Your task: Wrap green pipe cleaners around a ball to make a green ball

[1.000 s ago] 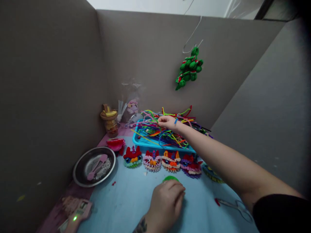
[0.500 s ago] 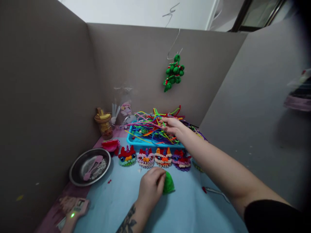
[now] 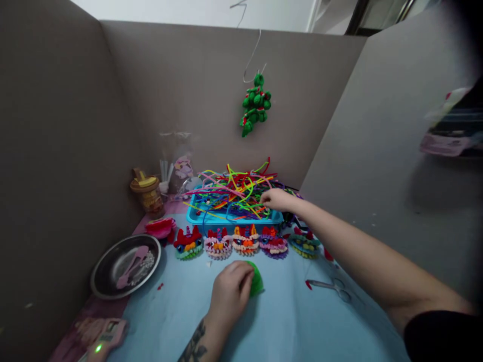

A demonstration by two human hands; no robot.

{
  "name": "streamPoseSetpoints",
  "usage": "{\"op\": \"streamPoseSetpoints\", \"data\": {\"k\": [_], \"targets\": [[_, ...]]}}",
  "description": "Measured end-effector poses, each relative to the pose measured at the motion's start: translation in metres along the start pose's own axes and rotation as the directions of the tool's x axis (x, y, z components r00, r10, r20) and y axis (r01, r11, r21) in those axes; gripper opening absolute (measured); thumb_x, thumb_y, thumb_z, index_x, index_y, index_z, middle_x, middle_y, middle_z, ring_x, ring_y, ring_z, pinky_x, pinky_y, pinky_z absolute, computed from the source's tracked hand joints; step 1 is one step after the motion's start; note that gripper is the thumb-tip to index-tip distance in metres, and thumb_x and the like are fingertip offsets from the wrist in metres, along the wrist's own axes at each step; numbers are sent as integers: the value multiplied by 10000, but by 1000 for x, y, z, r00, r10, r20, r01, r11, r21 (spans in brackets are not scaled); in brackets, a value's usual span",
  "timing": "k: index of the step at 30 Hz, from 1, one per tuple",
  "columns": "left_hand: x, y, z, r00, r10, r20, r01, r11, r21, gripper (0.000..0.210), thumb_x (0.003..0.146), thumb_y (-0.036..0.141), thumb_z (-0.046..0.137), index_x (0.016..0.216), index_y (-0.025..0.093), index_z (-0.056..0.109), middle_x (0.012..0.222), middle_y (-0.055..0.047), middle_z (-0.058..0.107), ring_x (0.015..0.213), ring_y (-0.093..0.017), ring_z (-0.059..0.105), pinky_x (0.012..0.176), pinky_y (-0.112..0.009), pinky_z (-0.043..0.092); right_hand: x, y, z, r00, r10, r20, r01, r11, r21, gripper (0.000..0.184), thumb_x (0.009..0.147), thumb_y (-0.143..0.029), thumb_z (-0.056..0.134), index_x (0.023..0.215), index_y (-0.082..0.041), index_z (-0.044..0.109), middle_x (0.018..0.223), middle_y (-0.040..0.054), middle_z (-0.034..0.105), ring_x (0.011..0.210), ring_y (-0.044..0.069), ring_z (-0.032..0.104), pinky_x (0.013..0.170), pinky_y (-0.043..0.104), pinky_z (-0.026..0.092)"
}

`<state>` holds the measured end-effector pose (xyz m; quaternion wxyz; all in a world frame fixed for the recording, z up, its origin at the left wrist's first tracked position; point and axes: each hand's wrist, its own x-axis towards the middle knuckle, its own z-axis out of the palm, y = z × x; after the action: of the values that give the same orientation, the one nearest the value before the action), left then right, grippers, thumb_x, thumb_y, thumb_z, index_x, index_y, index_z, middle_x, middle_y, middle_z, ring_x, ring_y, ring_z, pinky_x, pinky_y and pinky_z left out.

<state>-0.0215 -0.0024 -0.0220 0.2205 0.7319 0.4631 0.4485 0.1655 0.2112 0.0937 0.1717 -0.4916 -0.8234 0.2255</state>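
Observation:
My left hand (image 3: 230,289) is closed on a fuzzy green piece (image 3: 257,281) just above the blue table cover; the fingers hide part of it. Reaching far forward, my right hand (image 3: 279,200) is over the right side of a blue tray (image 3: 190,215) heaped with colourful pipe cleaners (image 3: 236,188). Its fingertips are drawn together among the stems, and what they pinch, if anything, cannot be made out. Between the tray and my left hand, several small fuzzy animal heads stand in a row, among them a red and teal one (image 3: 188,243) and an orange one (image 3: 246,241).
Scissors (image 3: 328,285) lie at the right beneath my forearm. At the left are a metal bowl (image 3: 97,276) holding a pink tool (image 3: 132,266), a pink glue gun (image 3: 107,339) with a green light, and a lidded cup (image 3: 151,196). A green ornament (image 3: 256,105) hangs at the back.
My right hand has moved from the middle of the pipe cleaner heap to its right side, with its fingers now curled in. My left hand still holds the green piece. The view has shifted slightly.

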Motion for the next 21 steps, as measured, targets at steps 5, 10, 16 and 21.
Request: {"op": "streamPoseSetpoints", "data": {"k": [5, 10, 16, 21], "targets": [[7, -11, -2, 923, -339, -183, 285, 920, -268, 183, 802, 281, 586, 931, 181, 670, 883, -85, 689, 692, -166, 613, 637, -272, 494, -31, -15, 45, 994, -67, 91, 65, 998, 26, 180, 750, -147, 503, 774, -140, 680, 666, 4, 646, 622, 129, 558, 593, 206, 416], [16, -16, -11, 761, -645, -68, 436, 586, -683, 509, 679, 532, 685, 980, 125, 630, 572, 24, 560, 398, -69, 394, 393, -190, 298, -85, -47, 93, 913, -290, 287, 248, 953, 172, 190, 723, -103, 517, 789, -146, 690, 652, -26, 606, 617, 102, 533, 573, 173, 387], [13, -17, -17, 648, -742, -170, 337, 480, -810, 404, 655, 498, 739, 771, 121, 654, 530, 52, 488, 476, -63, 414, 440, -162, 319, -106, -42, 119, 930, -185, 318, 88, 952, 294, 163, 748, -177, 534, 766, -116, 684, 610, -13, 560, 567, 101, 477, 513, 184, 341], [21, -18, -34, 383, -912, -148, 25, 170, -985, 108, 871, 204, 559, 825, 138, 631, 658, 29, 541, 527, -47, 492, 465, -131, 389, -105, -31, 114, 932, -156, 328, 28, 931, 365, 184, 739, -230, 551, 701, -117, 691, 617, 9, 601, 578, 115, 519, 545, 201, 385]]}}
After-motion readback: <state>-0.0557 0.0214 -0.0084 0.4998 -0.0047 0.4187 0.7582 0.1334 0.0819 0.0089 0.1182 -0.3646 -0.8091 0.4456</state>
